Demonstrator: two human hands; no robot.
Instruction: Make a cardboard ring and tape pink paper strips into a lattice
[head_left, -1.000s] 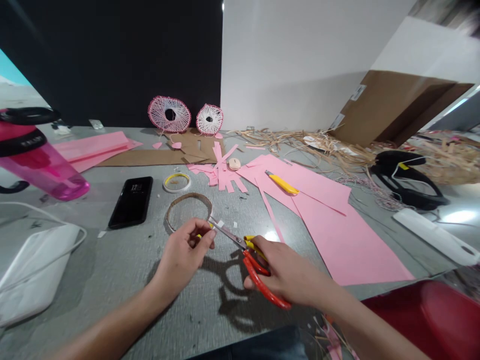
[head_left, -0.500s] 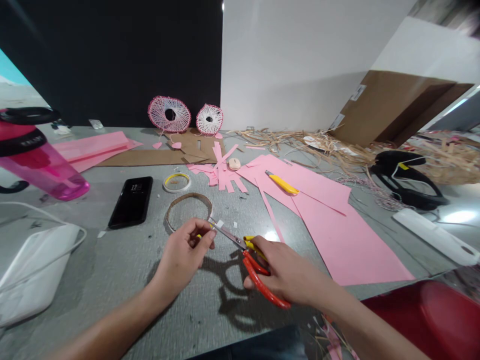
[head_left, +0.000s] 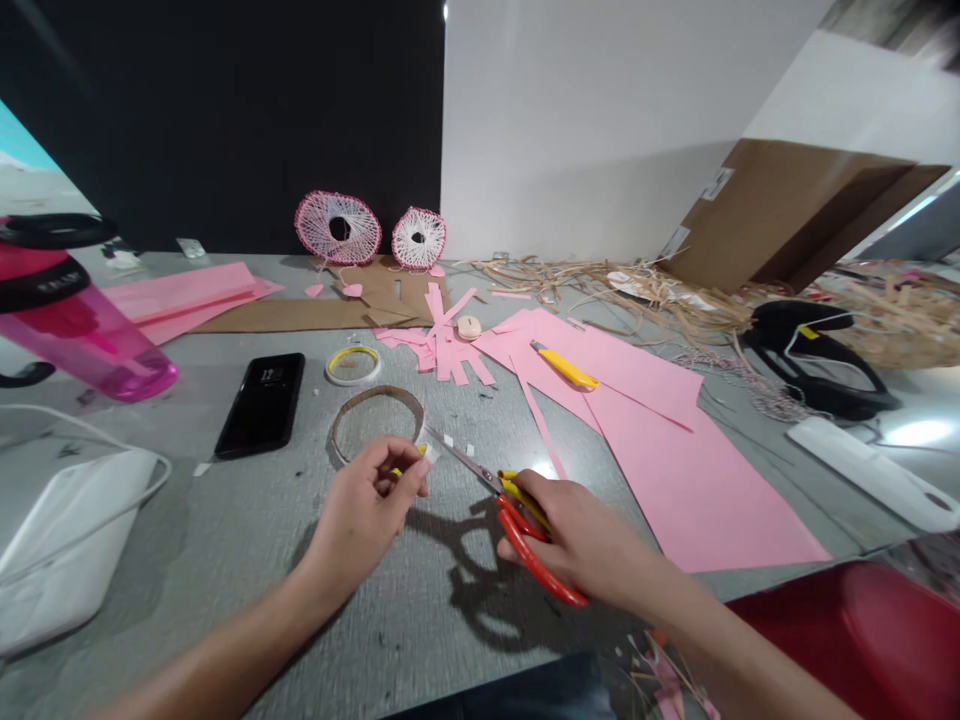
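My right hand is wrapped round the red and yellow handles of a pair of scissors. The blades look closed, and their tips point up and left, just beyond my left fingertips. Pinched between thumb and fingers of my left hand is a small piece of white and yellow tape, mostly hidden by the fingers. Right behind that hand a thin brown cardboard ring lies on the table. Small white scraps lie near the scissor tips. A white and yellow tape roll rests behind the ring.
Pink paper sheets with a yellow utility knife on them cover the right side. Pink strips lie further back. To the left are a phone, a pink bottle and a white power bank. Two thread-wound rings lean at the back.
The scissors and my right hand have drawn back slightly to the right, away from the tape in my left hand. One more white scrap now shows by the blade tips. My left hand stays put.
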